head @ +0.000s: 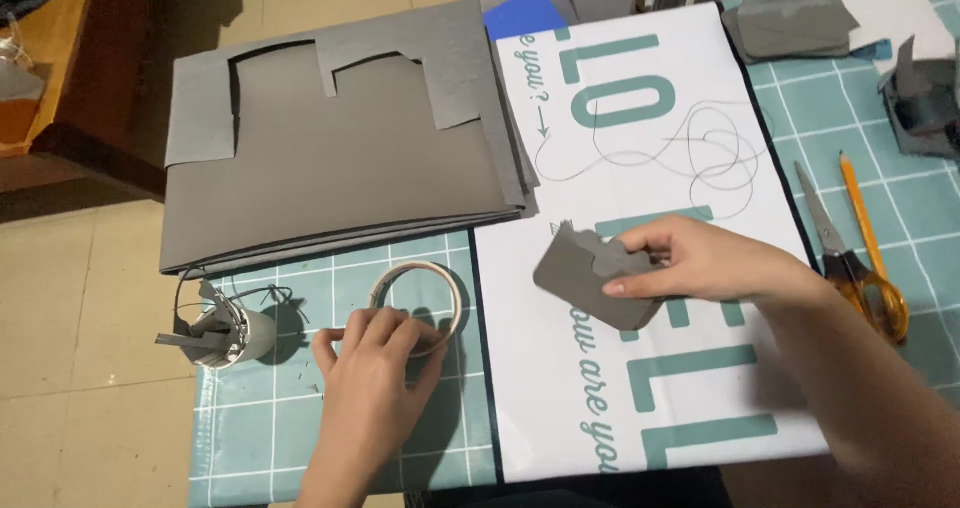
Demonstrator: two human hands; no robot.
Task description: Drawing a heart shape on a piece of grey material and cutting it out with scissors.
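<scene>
My left hand [372, 363] rests on the near rim of a roll of clear tape [420, 290] lying flat on the teal checked mat [400, 438], fingers curled on its edge. My right hand [700, 263] pinches a small cut piece of grey paper [585, 273] with a jagged top edge, held just above a white sheet with teal lettering [620, 408]. A thin dark thread [690, 153] loops across that white sheet beyond my right hand.
A stack of large grey paper sheets [340, 143] with cut-outs lies at the back left. A small grey paper cylinder [228, 333] stands left of the tape. Scissors [850, 263] and a yellow pencil [862, 213] lie at the right. Grey scraps [790, 23] sit at the back right.
</scene>
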